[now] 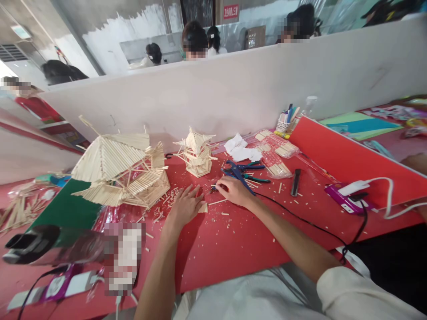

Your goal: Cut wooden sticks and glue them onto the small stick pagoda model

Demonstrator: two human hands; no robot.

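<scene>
My left hand lies low over the red table with its fingers stretched out. Beside its thumb is a small flat panel of wooden sticks. My right hand is closed in a pinch on a short wooden stick. Just behind that hand is a blue glue gun, partly covered by it, with a black cord. A small pagoda-like stick model stands beyond both hands. Left of it is a larger stick model with slatted roofs, resting tilted.
Pliers and a black cutter knife lie to the right, near packets of sticks and tissue. A power strip sits farther right. A bottle and phone are at left. A pale partition runs behind.
</scene>
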